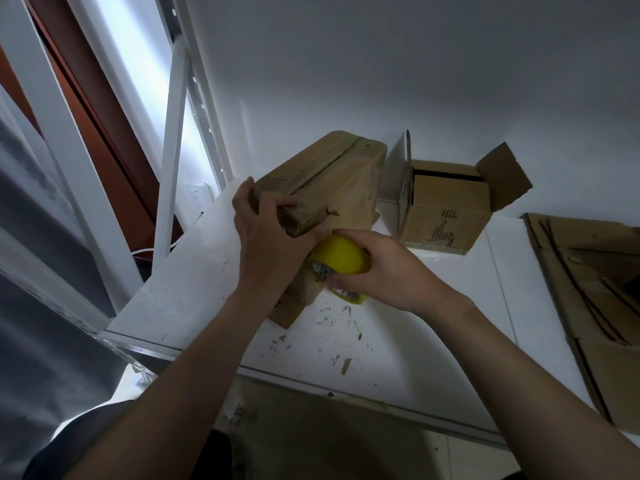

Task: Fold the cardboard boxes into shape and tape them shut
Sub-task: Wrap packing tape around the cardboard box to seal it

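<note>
**Pressing the tape dispenser against the box end**

Both hands are in on the cardboard box (332, 181), which sits at the near left part of the white table (194, 292). It is tipped at an angle, with its near lower corner down on the tabletop and its long top face running away towards the wall. The left hand (266, 237) grips the near top end of the box, fingers curled over the edge onto that top face. The right hand (381, 268) is wrapped round a yellow tape dispenser (341, 259) and holds it right against the near end of the box, just beside the left hand and touching it. A bit of the dispenser's lower edge shows beneath the right hand, close to the table.

Off to the right stands a second box (446, 209), upright on the table against the wall, with its top flaps open and one flap leaning out to the right. Further right lies a stack of flattened cardboard (595, 289), spread along the table's right side. Scraps and scuff marks (332, 327) dot the tabletop in front of the hands. A white shelf frame (171, 161) rises at the left.
</note>
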Demonstrator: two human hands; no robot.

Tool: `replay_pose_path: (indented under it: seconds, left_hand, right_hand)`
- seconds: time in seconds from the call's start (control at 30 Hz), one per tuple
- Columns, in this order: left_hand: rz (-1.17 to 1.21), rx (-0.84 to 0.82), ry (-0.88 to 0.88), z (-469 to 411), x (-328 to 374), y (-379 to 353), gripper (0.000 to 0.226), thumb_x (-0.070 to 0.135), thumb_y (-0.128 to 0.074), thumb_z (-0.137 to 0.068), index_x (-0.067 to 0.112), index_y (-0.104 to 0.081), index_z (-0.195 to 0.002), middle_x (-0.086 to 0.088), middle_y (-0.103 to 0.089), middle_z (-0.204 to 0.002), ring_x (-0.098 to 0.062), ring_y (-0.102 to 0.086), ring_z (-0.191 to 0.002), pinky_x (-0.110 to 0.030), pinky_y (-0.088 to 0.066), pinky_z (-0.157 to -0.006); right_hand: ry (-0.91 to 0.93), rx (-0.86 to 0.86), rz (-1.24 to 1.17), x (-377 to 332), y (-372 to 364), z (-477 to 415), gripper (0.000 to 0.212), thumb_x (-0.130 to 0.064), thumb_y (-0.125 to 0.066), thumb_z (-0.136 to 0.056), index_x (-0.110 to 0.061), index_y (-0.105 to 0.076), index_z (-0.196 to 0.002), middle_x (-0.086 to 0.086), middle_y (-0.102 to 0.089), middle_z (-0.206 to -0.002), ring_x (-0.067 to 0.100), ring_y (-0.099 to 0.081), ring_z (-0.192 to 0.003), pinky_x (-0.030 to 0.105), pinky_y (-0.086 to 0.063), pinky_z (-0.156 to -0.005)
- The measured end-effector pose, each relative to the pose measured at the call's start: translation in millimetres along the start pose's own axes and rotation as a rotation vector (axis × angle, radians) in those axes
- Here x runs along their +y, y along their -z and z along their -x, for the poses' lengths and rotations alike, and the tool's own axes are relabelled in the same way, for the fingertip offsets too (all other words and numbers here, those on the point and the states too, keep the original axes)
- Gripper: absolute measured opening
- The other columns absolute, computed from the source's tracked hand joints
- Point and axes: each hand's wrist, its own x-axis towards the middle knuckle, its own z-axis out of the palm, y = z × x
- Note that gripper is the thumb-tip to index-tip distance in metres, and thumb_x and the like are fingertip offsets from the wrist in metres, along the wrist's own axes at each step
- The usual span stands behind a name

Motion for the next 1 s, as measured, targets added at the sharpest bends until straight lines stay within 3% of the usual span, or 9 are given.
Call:
replay_pose_path:
  seconds: [0.1,0.17,0.23,0.33,0.4,0.5,0.7,0.83,1.0]
  left_hand:
    - [-0.037,0.066,-0.062,-8.0,-5.3,1.0,0.052,0.056,-0.083,-0.07,0.028,-0.062,-0.109,-0.003,-0.045,-0.145,-0.017,-0.045,-0.128,-0.038,-0.052,-0.098]
    - [-0.046,0.074,-0.101,-12.3,-9.2,4.9,0.049,0.056,-0.082,-0.07,0.026,-0.066,-0.106,0.002,-0.056,-0.136,-0.004,-0.048,-0.118,-0.023,-0.047,-0.092]
    - [-0.031,0.05,-0.142,-17.1,-13.8,11.3,0.049,0.056,-0.082,-0.068,0.025,-0.07,-0.104,0.006,-0.063,-0.129,0.002,-0.052,-0.113,-0.017,-0.045,-0.09]
    - [0.009,-0.006,-0.196,-25.4,-25.4,22.2,0.05,0.051,-0.088,-0.068,0.022,-0.073,-0.106,0.006,-0.066,-0.126,-0.004,-0.058,-0.114,-0.034,-0.056,-0.092]
    - [0.036,-0.041,-0.238,-31.7,-32.6,29.1,0.052,0.051,-0.09,-0.066,0.021,-0.074,-0.106,0.005,-0.067,-0.125,-0.007,-0.06,-0.117,-0.037,-0.057,-0.092]
    - [0.073,-0.082,-0.286,-38.8,-39.7,34.5,0.057,0.055,-0.088,-0.065,0.02,-0.074,-0.108,0.004,-0.067,-0.126,-0.008,-0.061,-0.118,-0.033,-0.058,-0.09]
    - [0.076,-0.107,-0.337,-46.7,-47.6,36.9,0.054,0.056,-0.084,-0.068,0.023,-0.071,-0.109,0.0,-0.067,-0.126,-0.013,-0.061,-0.118,-0.038,-0.058,-0.091]
    - [0.071,-0.114,-0.336,-39.9,-48.3,31.7,0.053,0.048,-0.084,-0.073,0.018,-0.067,-0.112,0.0,-0.062,-0.13,-0.011,-0.057,-0.12,-0.036,-0.055,-0.095]
    - [0.094,-0.121,-0.343,-37.9,-49.1,33.5,0.051,0.05,-0.082,-0.074,0.022,-0.065,-0.114,0.001,-0.061,-0.132,-0.007,-0.057,-0.12,-0.033,-0.055,-0.095]
  right_hand:
    - [0.011,0.062,0.015,2.6,0.9,3.2,0.074,-0.048,-0.083,-0.078,-0.045,-0.046,-0.143,-0.044,-0.046,-0.11,-0.016,-0.049,-0.101,0.006,-0.043,-0.077]
    - [0.054,0.08,0.017,0.9,1.0,7.3,0.076,-0.048,-0.082,-0.078,-0.049,-0.042,-0.143,-0.05,-0.044,-0.113,-0.019,-0.047,-0.107,0.004,-0.044,-0.078]
    - [0.1,0.099,0.055,-0.5,-1.0,8.7,0.071,-0.046,-0.082,-0.08,-0.047,-0.046,-0.141,-0.043,-0.05,-0.12,-0.011,-0.05,-0.111,0.011,-0.047,-0.082]
    - [0.136,0.135,0.113,-2.7,-8.3,6.9,0.058,-0.043,-0.082,-0.081,-0.037,-0.061,-0.134,-0.016,-0.066,-0.117,0.004,-0.058,-0.103,0.03,-0.053,-0.081]
    - [0.142,0.152,0.125,-7.0,-14.4,4.3,0.055,-0.042,-0.083,-0.08,-0.033,-0.066,-0.132,-0.013,-0.069,-0.111,0.004,-0.06,-0.096,0.027,-0.051,-0.074]
    - [0.141,0.172,0.161,-14.8,-20.9,0.4,0.054,-0.046,-0.082,-0.078,-0.033,-0.068,-0.129,-0.012,-0.072,-0.11,0.002,-0.059,-0.09,0.027,-0.049,-0.07]
    - [0.112,0.194,0.181,-24.3,-26.2,-3.6,0.056,-0.051,-0.082,-0.076,-0.035,-0.068,-0.128,-0.012,-0.074,-0.109,-0.001,-0.061,-0.085,0.024,-0.051,-0.067]
    - [0.103,0.218,0.193,-27.1,-30.8,-2.9,0.049,-0.047,-0.082,-0.077,-0.036,-0.071,-0.123,-0.015,-0.074,-0.089,-0.01,-0.057,-0.074,0.013,-0.039,-0.058]
    - [0.076,0.235,0.139,-28.6,-33.6,-2.2,0.039,-0.042,-0.082,-0.078,-0.037,-0.075,-0.116,-0.027,-0.062,-0.066,-0.009,-0.058,-0.065,0.007,-0.04,-0.057]
